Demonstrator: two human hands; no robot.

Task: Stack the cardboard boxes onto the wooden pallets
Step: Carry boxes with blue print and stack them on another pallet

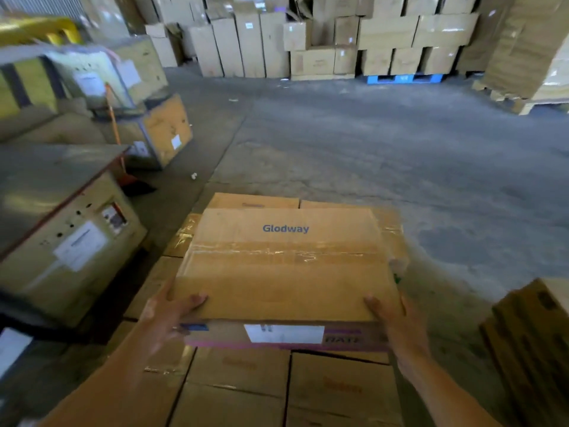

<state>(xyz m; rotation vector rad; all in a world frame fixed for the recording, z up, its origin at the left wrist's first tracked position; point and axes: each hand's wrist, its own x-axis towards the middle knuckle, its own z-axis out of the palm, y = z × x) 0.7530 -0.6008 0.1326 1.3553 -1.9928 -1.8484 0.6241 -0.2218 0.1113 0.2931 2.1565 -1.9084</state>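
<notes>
Warehouse: a person's left hand (167,315) and right hand (391,315) clamp the near corners of a taped Glodway box (283,266), thumbs on top, fingers out of sight below. The box is at near centre, over a layer of stacked boxes (240,371); can't tell if it rests on them. Its right edge runs approx. level w/ the layer's right edge. At left, a labelled crate (61,235) stands just beside the layer, narrow gap btwn. Concrete floor (369,143) lies open right and far, up to a wall of cartons (308,41) and a blue pallet (403,78). Another carton stack (529,340) sits near right.
</notes>
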